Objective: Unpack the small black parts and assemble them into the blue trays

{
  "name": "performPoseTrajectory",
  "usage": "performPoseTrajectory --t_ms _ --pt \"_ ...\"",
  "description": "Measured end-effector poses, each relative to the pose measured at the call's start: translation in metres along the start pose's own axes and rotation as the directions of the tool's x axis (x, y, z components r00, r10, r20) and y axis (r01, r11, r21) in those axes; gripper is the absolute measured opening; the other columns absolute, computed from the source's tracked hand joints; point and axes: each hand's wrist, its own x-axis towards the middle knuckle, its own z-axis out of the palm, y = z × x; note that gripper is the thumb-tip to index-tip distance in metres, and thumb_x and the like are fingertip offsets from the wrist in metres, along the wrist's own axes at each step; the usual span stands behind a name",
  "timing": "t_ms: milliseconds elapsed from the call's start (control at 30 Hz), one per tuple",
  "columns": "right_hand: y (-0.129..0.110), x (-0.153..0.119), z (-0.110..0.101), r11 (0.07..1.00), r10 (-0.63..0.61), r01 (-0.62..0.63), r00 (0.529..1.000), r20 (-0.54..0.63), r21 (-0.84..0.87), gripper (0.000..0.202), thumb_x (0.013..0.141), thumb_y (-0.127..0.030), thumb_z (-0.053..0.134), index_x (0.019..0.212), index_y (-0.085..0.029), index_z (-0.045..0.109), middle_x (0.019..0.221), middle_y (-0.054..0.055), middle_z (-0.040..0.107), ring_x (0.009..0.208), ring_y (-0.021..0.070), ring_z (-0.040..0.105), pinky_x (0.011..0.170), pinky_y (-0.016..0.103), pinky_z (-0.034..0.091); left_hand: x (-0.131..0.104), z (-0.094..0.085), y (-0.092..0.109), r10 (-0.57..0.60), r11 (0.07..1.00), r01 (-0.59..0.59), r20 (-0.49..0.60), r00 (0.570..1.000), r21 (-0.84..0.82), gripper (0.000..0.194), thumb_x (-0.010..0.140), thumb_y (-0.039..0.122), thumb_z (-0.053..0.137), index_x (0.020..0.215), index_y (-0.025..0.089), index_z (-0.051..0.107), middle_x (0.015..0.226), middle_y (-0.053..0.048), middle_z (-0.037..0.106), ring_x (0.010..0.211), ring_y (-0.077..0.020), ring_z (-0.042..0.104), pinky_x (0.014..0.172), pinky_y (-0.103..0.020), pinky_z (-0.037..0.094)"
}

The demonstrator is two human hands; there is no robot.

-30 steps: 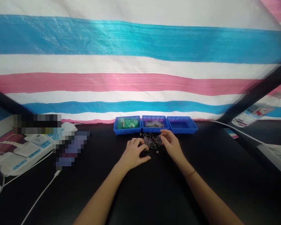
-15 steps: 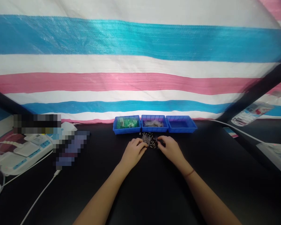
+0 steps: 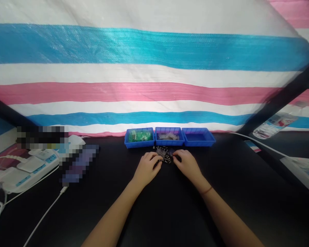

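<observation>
A small heap of shiny screw-like metal pieces point(image 3: 167, 158) lies on the black table, between my two hands. My left hand point(image 3: 147, 167) rests at the heap's left edge, with thumb and index tips brought together there; whatever they pinch is too small to make out. On the other side, my right hand point(image 3: 187, 165) has its fingers curled and its thumb close to the index finger. A small dark bluish piece point(image 3: 171, 151) shows at those fingertips, its kind unclear. Just behind the heap stands a blue bin with clear plastic-looking parts point(image 3: 169, 136).
Left of that bin, another blue bin holds green boards point(image 3: 141, 135); a third blue bin point(image 3: 199, 138) is at right. White power strips point(image 3: 38, 168) with cables lie left, a blurred phone-like object point(image 3: 79, 164) beside them. A bottle point(image 3: 275, 124) and another strip point(image 3: 301, 173) are right.
The view has shifted slightly. My hands stay at the heap in nearly the same pose; the dark bluish piece by my right fingertips shows a little more clearly.
</observation>
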Motion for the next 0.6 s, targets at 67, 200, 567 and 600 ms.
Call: performPoseTrajectory --t_ms 67,200,567,600 --pt "-0.003 0.001 -0.002 0.998 0.003 0.001 0.998 -0.064 0.067 0.013 0.087 -0.016 0.054 0.087 -0.019 0.067 0.089 0.006 0.068 0.083 0.0222 0.059 0.076 0.035 0.047 0.0 -0.001 0.001 -0.002 1.0 0.002 -0.031 1.0 -0.018 0.019 0.091 0.021 0.053 0.105 0.023 0.065 0.101 -0.006 0.062 0.097 -0.0224 0.056 0.086 -0.038 0.047" --pt "-0.017 0.001 -0.009 0.952 0.035 0.014 0.987 -0.154 0.307 0.017 0.093 -0.026 0.051 0.093 -0.02 0.067 0.088 0.006 0.065 0.071 0.0182 0.058 0.062 0.03 0.047 0.002 -0.005 0.006 -0.016 0.995 0.013 -0.029 0.999 -0.096 0.021 0.094 0.026 0.048 0.102 0.02 0.067 0.095 -0.006 0.065 0.089 -0.021 0.057 0.084 -0.037 0.046" --pt "-0.049 -0.011 -0.021 0.862 -0.126 0.17 0.984 -0.122 0.477 0.011 0.089 -0.021 0.056 0.094 -0.023 0.065 0.09 0.004 0.068 0.079 0.0187 0.065 0.072 0.031 0.053 0.0 -0.007 0.006 -0.178 0.884 0.151 -0.019 0.984 -0.443 0.031 0.099 0.031 0.038 0.11 0.018 0.064 0.096 -0.006 0.067 0.088 -0.018 0.062 0.081 -0.03 0.048" --pt "-0.049 -0.011 -0.019 0.864 -0.114 0.159 0.986 -0.122 0.478 0.01 0.088 -0.021 0.057 0.093 -0.023 0.065 0.088 0.004 0.068 0.077 0.0183 0.065 0.07 0.03 0.053 0.001 -0.006 0.006 -0.191 0.887 0.161 -0.025 0.981 -0.432 0.028 0.097 0.032 0.043 0.111 0.019 0.063 0.098 -0.006 0.067 0.088 -0.0178 0.062 0.081 -0.03 0.048"
